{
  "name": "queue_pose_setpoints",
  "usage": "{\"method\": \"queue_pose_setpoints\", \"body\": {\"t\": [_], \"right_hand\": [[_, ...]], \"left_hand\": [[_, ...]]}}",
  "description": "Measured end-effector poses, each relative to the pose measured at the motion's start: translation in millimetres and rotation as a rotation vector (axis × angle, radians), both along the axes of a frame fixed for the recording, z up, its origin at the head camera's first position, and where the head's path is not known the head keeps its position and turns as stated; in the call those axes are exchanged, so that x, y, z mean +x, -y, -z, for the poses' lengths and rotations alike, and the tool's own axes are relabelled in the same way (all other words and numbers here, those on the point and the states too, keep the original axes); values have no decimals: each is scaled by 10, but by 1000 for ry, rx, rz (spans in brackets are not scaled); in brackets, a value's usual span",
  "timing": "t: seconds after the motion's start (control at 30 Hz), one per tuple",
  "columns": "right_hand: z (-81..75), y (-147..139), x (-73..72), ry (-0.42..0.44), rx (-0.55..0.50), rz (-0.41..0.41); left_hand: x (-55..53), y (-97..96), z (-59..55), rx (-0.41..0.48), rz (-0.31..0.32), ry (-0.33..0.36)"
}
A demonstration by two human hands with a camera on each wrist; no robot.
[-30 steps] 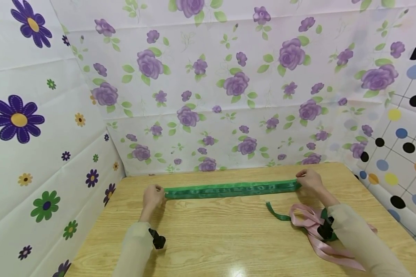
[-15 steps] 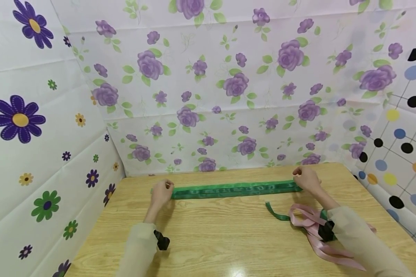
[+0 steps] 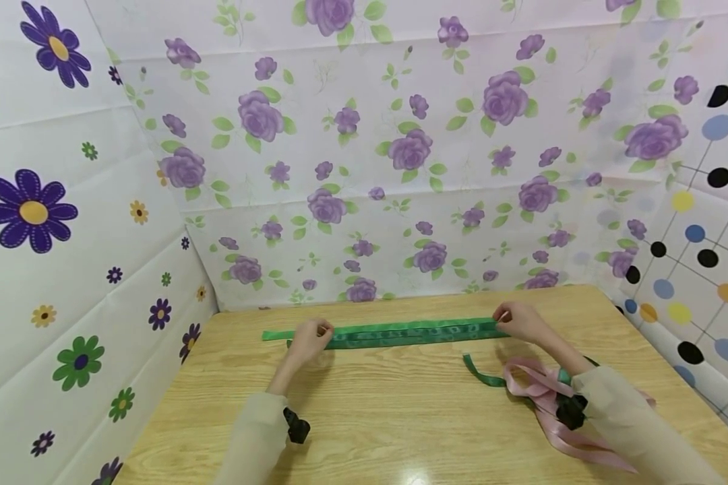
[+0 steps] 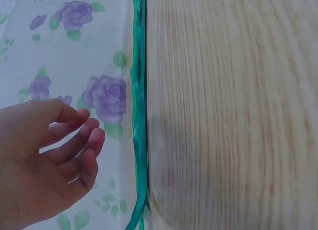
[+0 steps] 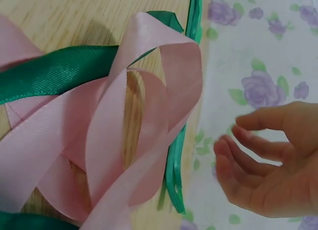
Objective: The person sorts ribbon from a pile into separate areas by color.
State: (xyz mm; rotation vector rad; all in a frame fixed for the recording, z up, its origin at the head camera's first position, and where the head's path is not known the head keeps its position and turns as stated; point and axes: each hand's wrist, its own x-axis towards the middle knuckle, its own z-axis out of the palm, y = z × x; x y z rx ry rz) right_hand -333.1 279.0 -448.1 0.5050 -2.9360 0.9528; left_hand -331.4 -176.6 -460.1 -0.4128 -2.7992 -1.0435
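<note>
Two long green ribbons, one brighter and one darker, lie side by side across the far part of the table. Over their left portion is my left hand, fingers loosely curved. The left wrist view shows this hand holding nothing, apart from the ribbons. Near their right end, my right hand covers part of them. Its fingers curve loosely around nothing in the right wrist view. The ribbons' loose left ends show beyond my left hand.
A tangle of pink ribbon lies on the right of the wooden table, partly under my right forearm. A short green ribbon tail sticks out of it to the left. Floral cloth stands behind the table.
My left hand has moved right along the ribbons, uncovering their left ends. The right hand has shifted left from their right end. The ribbons stay about where they were.
</note>
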Motion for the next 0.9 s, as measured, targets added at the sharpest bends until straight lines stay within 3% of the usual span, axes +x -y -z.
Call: {"method": "queue_pose_setpoints", "body": {"t": [0.23, 0.43, 0.57, 0.9], "right_hand": [[-80, 111, 119, 242, 8, -173], [-63, 207, 184, 324, 60, -330], [-42, 284, 239, 320, 114, -319], [43, 447, 348, 359, 264, -243]], "left_hand": [[59, -147, -65, 16, 151, 89], [103, -255, -94, 6, 277, 168], [123, -322, -115, -1, 348, 177], [182, -547, -137, -27, 412, 240]]}}
